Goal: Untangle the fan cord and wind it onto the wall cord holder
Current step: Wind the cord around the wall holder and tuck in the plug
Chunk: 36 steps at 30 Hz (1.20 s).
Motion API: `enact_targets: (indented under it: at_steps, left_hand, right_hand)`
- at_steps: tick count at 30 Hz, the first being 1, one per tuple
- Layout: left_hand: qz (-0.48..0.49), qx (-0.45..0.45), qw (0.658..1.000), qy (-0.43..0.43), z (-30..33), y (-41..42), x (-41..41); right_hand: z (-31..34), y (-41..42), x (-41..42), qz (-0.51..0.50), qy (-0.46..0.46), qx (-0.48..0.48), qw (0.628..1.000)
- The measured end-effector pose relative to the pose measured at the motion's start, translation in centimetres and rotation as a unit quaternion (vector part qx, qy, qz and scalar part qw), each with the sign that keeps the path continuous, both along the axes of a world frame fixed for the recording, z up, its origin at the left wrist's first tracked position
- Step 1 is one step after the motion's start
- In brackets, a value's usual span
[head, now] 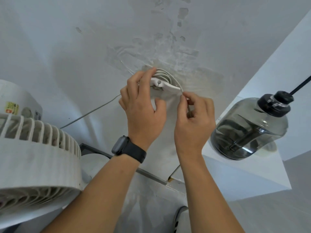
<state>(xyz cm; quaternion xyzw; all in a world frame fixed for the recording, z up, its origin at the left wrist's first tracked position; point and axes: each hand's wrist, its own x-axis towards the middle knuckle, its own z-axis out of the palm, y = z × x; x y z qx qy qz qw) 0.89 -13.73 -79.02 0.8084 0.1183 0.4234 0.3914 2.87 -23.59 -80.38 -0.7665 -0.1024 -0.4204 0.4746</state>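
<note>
Up on the pale, patchy wall (117,31), saw the white wall cord holder (165,84) fixed near the middle of the view, with several turns of the fan cord (162,73) already coiled behind its arm. Found the left hand (143,108) just left of the holder, fingers (148,76) curled over the coils and pressing them against the far side of the holder, thumb spread loose below. Found the right hand (193,118) just right of and nearer than the holder, thumb and forefinger pinched shut on the cord where it came off the right tip of the holder's arm. Kept the two hands close but not touching, the holder between and slightly beyond them. Traced a slack grey length of the same cord from under the left hand, running down and left toward the white fan (37,148), which filled the near left corner with its ribbed grille. Noted a dark watch (124,147) strapped on the left wrist. Spotted a smoky translucent water jug (249,128) with a black cap on a white ledge (252,179) at right, well apart from both hands. Could not tell where the cord's plug end lay.
</note>
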Motion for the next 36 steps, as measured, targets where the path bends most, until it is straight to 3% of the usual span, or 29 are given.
enact_targets:
  at_steps: [5, 10, 13, 18, 22, 25, 28, 31, 36]
  left_hand:
    - [-0.040, -0.024, 0.999, -0.022, -0.2, -0.4, -0.4]
    - [-0.097, -0.079, 0.989, -0.083, 0.3, -0.3, 0.2]
    - [-0.101, -0.129, 0.979, -0.117, -0.1, -0.1, 0.0]
    - [-0.079, -0.152, 0.974, -0.150, -1.6, -1.1, -1.1]
    - [-0.077, -0.366, 0.922, -0.099, -1.7, -1.8, -1.1]
    - [-0.145, -0.433, 0.887, -0.061, -1.5, -2.3, -0.9]
    - [-0.148, -0.420, 0.894, -0.041, -2.0, -1.9, -0.8]
    - [-0.101, -0.387, 0.916, -0.012, -2.5, -1.5, -0.8]
    - [-0.044, -0.425, 0.904, -0.014, -2.7, -0.7, -0.5]
  right_hand:
    - [-1.2, -0.1, -0.2, 0.028, 0.069, -0.055, 0.996]
    - [0.3, 2.2, -0.2, 0.137, 0.138, -0.052, 0.980]
    - [2.0, 1.8, 0.3, 0.229, 0.248, 0.024, 0.941]
    - [3.6, 0.1, 0.2, 0.333, 0.330, 0.015, 0.883]
    - [4.2, 0.4, 0.1, 0.380, 0.342, 0.044, 0.858]
    - [4.6, 0.6, 0.2, 0.392, 0.353, 0.057, 0.847]
    - [4.9, 0.6, 0.1, 0.385, 0.360, 0.034, 0.849]
    - [4.9, 0.6, 0.0, 0.333, 0.333, -0.031, 0.882]
    - [5.7, 1.4, -0.6, 0.265, 0.271, -0.094, 0.921]
